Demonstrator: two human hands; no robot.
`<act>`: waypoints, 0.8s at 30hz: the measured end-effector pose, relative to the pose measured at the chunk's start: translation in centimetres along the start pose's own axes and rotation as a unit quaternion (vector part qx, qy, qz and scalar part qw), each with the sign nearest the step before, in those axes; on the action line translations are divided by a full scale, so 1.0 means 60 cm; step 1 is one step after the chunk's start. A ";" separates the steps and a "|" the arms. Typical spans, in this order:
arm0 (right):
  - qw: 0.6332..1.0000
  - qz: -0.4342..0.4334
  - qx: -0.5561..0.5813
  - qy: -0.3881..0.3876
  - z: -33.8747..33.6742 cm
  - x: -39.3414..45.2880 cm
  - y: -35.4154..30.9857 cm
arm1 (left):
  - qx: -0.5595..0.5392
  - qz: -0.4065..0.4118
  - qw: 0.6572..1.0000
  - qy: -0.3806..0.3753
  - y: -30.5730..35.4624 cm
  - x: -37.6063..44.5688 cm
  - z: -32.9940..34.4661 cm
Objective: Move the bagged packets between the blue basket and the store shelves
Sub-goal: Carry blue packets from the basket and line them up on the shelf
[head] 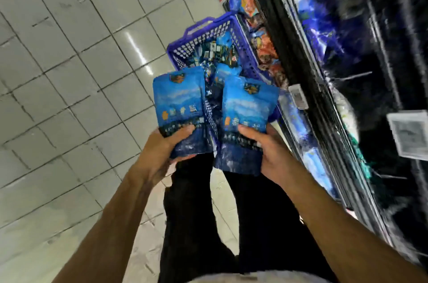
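Because the two blue packets are thin flexible pouches, you should expect them to be light, a little slippery on the glossy film, and easy to bend or crease if you squeeze too much. The left packet [179,107] stands upright above your left hand [162,150], which grips its lower dark edge, with the thumb over the front and the fingers curled behind. The right packet [246,118] is held the same way by your right hand [266,155], thumb pressed on the front near the bottom, so most of each pouch rises free above the grip. In my judgement this low hold is enough for such light things, but the tops may flop, so a hold closer to the middle would give more control when you place them.

Both packets are in the air, just in front of the blue basket [185,51], which stands on the tiled floor [69,74] with more packets inside. The store shelves [324,74] run along your right side, just beside the basket, with orange and blue bags on them; the motion blur hides the details there.
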State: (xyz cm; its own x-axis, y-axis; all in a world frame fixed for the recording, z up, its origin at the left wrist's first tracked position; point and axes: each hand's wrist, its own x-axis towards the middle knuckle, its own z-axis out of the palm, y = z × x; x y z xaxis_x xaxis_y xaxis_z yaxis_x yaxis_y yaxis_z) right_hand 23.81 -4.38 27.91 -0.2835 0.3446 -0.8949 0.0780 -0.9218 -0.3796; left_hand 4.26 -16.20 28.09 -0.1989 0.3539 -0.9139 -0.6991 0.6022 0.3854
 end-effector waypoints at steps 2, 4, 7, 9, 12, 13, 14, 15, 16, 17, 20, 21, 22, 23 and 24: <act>0.999 -0.023 -0.033 -0.019 0.009 -0.065 -0.027 | -0.012 0.025 0.999 -0.018 0.022 -0.073 0.002; 0.996 -0.060 -0.060 -0.025 0.017 -0.125 -0.056 | -0.016 0.046 0.998 -0.032 0.044 -0.140 0.010; 0.989 -0.121 -0.088 -0.020 0.023 -0.204 -0.095 | -0.021 0.074 0.996 -0.035 0.069 -0.218 0.025; 0.986 -0.145 -0.083 -0.023 0.020 -0.247 -0.113 | -0.020 0.095 0.995 -0.036 0.081 -0.256 0.038; 0.983 -0.167 -0.070 -0.016 0.017 -0.307 -0.130 | -0.008 0.130 0.990 -0.054 0.100 -0.303 0.058; 0.982 -0.178 -0.063 -0.005 0.017 -0.329 -0.132 | 0.001 0.139 0.988 -0.070 0.108 -0.320 0.065; 0.981 -0.190 -0.051 0.005 0.017 -0.350 -0.135 | 0.009 0.148 0.985 -0.086 0.119 -0.334 0.072; 0.979 -0.200 -0.033 0.015 0.015 -0.371 -0.136 | 0.021 0.158 0.982 -0.101 0.129 -0.346 0.078; 0.977 -0.211 -0.015 0.020 0.012 -0.392 -0.134 | 0.040 0.167 0.978 -0.117 0.140 -0.357 0.084; 0.974 -0.223 -0.002 0.028 0.010 -0.410 -0.128 | 0.062 0.176 0.974 -0.132 0.149 -0.366 0.090; 0.960 -0.267 0.031 0.081 0.001 -0.455 -0.097 | 0.130 0.194 0.956 -0.175 0.170 -0.382 0.104; 0.953 -0.284 0.047 0.097 0.000 -0.467 -0.083 | 0.155 0.199 0.949 -0.190 0.174 -0.385 0.108; 0.945 -0.300 0.066 0.115 -0.002 -0.478 -0.066 | 0.181 0.204 0.940 -0.206 0.176 -0.386 0.113; 0.936 -0.312 0.090 0.132 -0.003 -0.490 -0.048 | 0.207 0.208 0.930 -0.220 0.176 -0.388 0.117; 0.928 -0.323 0.114 0.149 -0.003 -0.501 -0.029 | 0.233 0.213 0.920 -0.232 0.174 -0.388 0.122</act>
State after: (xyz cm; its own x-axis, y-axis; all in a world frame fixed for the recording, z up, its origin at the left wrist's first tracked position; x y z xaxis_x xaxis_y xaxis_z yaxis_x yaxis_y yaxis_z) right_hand 32.40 -13.13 55.43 0.0787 0.8404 -0.5362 -0.2305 -0.5079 -0.8300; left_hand 6.61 -12.92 54.31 0.0028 0.8312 -0.5559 -0.2341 0.5410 0.8078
